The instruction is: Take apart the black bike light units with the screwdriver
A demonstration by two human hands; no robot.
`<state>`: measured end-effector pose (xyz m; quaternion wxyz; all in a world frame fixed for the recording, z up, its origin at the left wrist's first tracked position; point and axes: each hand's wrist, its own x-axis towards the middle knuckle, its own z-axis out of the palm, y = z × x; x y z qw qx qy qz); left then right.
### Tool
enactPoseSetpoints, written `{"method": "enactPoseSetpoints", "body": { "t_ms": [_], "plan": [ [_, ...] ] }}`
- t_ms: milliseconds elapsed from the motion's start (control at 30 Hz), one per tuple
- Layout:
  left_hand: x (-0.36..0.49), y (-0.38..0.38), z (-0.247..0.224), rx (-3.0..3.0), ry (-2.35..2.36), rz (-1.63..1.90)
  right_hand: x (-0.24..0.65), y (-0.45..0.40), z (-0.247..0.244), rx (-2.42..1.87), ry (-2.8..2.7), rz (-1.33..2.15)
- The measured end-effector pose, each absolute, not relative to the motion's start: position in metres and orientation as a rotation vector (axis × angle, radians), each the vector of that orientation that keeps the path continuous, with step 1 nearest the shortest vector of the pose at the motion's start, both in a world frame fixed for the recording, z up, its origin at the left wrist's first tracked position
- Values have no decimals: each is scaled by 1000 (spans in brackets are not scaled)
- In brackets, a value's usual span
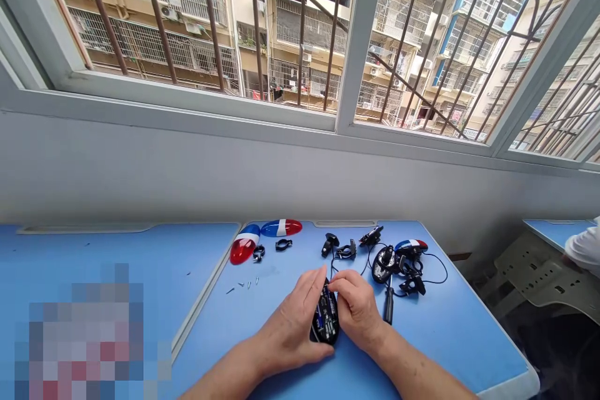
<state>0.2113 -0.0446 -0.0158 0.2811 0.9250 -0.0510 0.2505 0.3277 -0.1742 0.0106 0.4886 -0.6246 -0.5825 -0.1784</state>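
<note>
My left hand (302, 319) curves around the left side of a black oval battery housing (328, 322), thumb at its near end and fingers at its far end. Blue-and-silver batteries show inside the open housing. With bent fingers, my right hand (357, 307) pinches at the housing's far right edge; what lies between its fingertips is hidden. A thin black cable runs from behind the hands to a small black clamp piece (330, 244). Just right of my right hand lies a screwdriver (389, 306) with a black handle.
Two red, white and blue oval covers (245, 244) lie at the back left, near black ring clamps (284, 245) and several screws (249, 285). Back right are wired black units (384, 264). A pixelated patch (79, 344) hides the left table. Another person's sleeve (584, 247) shows far right.
</note>
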Motion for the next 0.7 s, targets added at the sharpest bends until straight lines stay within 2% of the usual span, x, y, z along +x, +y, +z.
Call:
{"method": "enactPoseSetpoints", "body": {
  "t_ms": [700],
  "plan": [
    [207, -56, 11, 2542, -136, 557, 324, -169, 25, -1717, -1480, -758]
  ]
}}
